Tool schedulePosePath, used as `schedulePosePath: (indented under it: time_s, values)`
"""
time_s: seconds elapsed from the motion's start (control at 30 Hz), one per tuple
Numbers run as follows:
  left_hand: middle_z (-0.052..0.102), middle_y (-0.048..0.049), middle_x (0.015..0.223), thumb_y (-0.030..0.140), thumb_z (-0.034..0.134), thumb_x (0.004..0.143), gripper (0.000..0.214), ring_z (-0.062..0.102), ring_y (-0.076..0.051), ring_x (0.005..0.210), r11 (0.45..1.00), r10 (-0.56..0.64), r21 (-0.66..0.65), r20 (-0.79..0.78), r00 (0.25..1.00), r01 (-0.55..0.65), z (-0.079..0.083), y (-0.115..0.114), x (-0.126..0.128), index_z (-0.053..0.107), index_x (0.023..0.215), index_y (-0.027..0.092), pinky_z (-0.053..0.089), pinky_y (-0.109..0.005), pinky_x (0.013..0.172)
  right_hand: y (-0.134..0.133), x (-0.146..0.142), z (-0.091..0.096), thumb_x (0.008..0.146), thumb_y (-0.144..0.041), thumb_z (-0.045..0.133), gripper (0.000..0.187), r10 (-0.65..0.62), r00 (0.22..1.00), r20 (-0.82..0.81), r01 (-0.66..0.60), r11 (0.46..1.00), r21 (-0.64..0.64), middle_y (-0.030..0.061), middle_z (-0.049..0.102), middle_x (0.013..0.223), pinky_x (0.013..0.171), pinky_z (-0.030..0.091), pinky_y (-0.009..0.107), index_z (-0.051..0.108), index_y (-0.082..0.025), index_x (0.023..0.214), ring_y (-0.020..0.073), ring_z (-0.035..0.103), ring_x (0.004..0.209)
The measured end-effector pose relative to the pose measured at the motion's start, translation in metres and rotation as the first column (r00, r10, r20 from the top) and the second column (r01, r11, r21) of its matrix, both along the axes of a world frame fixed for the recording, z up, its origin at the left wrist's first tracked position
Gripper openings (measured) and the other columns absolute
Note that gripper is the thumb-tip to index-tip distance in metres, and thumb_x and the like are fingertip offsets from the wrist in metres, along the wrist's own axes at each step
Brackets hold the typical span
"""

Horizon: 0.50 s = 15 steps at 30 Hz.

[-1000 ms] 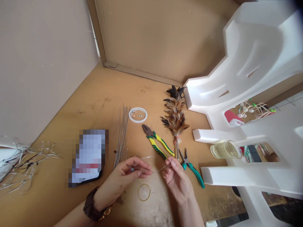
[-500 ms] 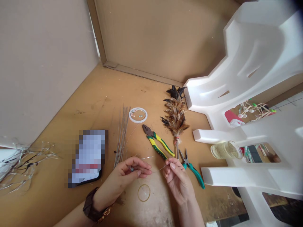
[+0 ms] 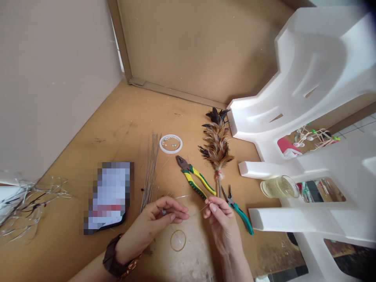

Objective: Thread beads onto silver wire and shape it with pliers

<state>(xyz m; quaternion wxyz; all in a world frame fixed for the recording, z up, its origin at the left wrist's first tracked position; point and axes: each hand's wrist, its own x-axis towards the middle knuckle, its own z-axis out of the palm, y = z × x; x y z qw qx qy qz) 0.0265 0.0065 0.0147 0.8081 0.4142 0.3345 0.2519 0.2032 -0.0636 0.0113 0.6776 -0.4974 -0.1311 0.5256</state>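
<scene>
A thin wire [image 3: 202, 210] runs between my two hands low over the table. My right hand [image 3: 221, 219] is closed, thumb and forefinger pinching the wire's end. My left hand [image 3: 164, 213] is also closed on the wire, its thumb laid against the fingers. A small bluish bead-like thing [image 3: 163, 212] shows at the left forefinger; whether it is a ring or a loose bead I cannot tell. Another bit of thin wire [image 3: 183, 196] sticks out above the left fingers. Below the hands lies a yellowish rubber band [image 3: 178, 250].
Yellow-green pliers [image 3: 192, 180] and teal-handled long-nose pliers [image 3: 239, 211] lie past my hands. Also on the table are straight wires [image 3: 150, 172], a white-rimmed dish of beads [image 3: 161, 149], a feather duster [image 3: 217, 145] and a blurred phone [image 3: 110, 196]. A white plastic chair [image 3: 258, 117] borders the right, holding a glass jar [image 3: 273, 188].
The right hand's fingers have shifted slightly on the wire, still pinched. My left hand keeps almost the same pose. Objects on the table have not moved.
</scene>
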Motion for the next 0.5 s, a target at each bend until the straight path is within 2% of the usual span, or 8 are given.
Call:
schedulePosePath:
  time_s: [0.2, 0.4, 0.5]
  values:
    - [0.068, -0.0047, 0.089, 0.020, 0.062, 0.076, 0.005, 0.063, -0.015, 0.079, 1.000, 0.020, 0.005, 0.008, 1.000, -0.020, 0.000, 0.000, -0.002, 0.065, 0.079, 0.018, 0.050, -0.026, 0.075, -0.003, 0.008, -0.007, 0.067, -0.019, 0.071, 0.015, -0.016, 0.995, 0.102, 0.012, 0.999, 0.041, 0.0016, 0.065, 0.079, 0.058, 0.044, 0.024, 0.071, -0.021, 0.081, 0.0093, 0.053, 0.058]
    - [0.067, -0.0043, 0.090, 0.019, 0.060, 0.077, 0.006, 0.063, -0.015, 0.081, 1.000, -0.001, 0.005, 0.035, 0.999, 0.001, 0.000, -0.001, -0.003, 0.064, 0.081, 0.017, 0.050, -0.026, 0.076, -0.005, 0.018, -0.010, 0.072, -0.020, 0.067, 0.017, 0.170, 0.966, 0.193, -0.183, 0.981, 0.056, 0.0005, 0.063, 0.079, 0.061, 0.042, 0.024, 0.067, -0.022, 0.089, 0.0095, 0.053, 0.061]
    - [0.067, -0.0047, 0.089, 0.018, 0.060, 0.078, 0.006, 0.063, -0.015, 0.081, 1.000, -0.007, 0.018, 0.022, 1.000, 0.006, 0.001, 0.000, -0.002, 0.065, 0.081, 0.017, 0.050, -0.025, 0.076, -0.005, 0.018, -0.010, 0.072, -0.020, 0.067, 0.010, 0.191, 0.960, 0.207, -0.207, 0.977, 0.056, -0.0007, 0.062, 0.077, 0.060, 0.041, 0.023, 0.066, -0.022, 0.082, 0.0085, 0.051, 0.060]
